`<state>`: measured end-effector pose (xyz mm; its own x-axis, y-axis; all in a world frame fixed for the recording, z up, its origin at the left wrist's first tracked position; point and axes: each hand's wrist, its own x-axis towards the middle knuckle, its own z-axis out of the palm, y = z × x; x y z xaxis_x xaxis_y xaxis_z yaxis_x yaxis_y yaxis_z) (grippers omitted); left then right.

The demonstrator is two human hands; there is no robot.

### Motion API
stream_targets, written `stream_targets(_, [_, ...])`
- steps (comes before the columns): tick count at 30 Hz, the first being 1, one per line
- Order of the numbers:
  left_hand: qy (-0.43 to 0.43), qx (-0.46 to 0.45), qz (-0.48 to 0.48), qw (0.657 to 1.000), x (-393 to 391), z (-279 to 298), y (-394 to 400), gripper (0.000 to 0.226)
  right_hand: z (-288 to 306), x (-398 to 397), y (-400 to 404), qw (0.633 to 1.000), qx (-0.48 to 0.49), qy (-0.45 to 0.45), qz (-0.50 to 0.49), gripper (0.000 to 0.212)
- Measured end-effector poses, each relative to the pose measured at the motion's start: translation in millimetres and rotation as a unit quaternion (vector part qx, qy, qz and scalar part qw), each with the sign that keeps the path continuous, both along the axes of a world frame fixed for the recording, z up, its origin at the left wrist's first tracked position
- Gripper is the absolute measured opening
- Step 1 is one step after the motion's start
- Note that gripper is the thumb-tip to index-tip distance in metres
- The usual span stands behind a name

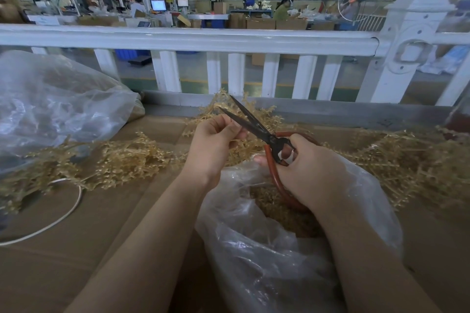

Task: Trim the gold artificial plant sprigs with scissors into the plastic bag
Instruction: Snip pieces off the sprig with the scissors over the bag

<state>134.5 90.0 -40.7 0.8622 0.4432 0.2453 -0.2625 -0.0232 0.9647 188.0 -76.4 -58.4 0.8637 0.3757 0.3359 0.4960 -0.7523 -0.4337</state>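
While the right hand (309,168) grips the open scissors (254,123) (2 blades parted), the left hand (216,145) pinches a sprig (244,107) at frame centre; cut above the plastic bag (267,244).

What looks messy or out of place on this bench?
Nothing is damaged. Gold sprigs lie strewn loose across the cardboard, and a white cord loops among them at left.

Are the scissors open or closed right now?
Open. The scissors have two dark blades spread in a V above the left hand; the right hand grips the red handles.
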Motion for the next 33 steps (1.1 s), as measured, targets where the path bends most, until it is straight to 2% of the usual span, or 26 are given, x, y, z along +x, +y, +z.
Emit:
stream_targets(10, [-0.006, -0.005, -0.02, 1.0, -2.1, 2.5, -2.2, 0.022, -3.0, 3.1, 0.5, 0.999, 0.005, -0.016, -0.03, 0.066])
stream_targets(14, [0.001, -0.009, -0.016, 1.0, -2.2, 2.1, -2.4, 0.025, -4.0, 4.5, 0.6, 0.999, -0.002, -0.019, -0.036, 0.06])
stream_targets(25, [0.009, -0.074, -0.006, 0.997, 0.4, -0.1, -5.8, 0.024, -0.2, -1.2, -0.1, 0.997, 0.009, -0.067, -0.031, 0.054])
stream_targets(33, [0.003, -0.07, -0.011, 0.998, 0.0, 1.4, -5.5, 0.023, 0.2, -0.7, 0.2, 0.998, 0.012, -0.049, -0.028, 0.056])
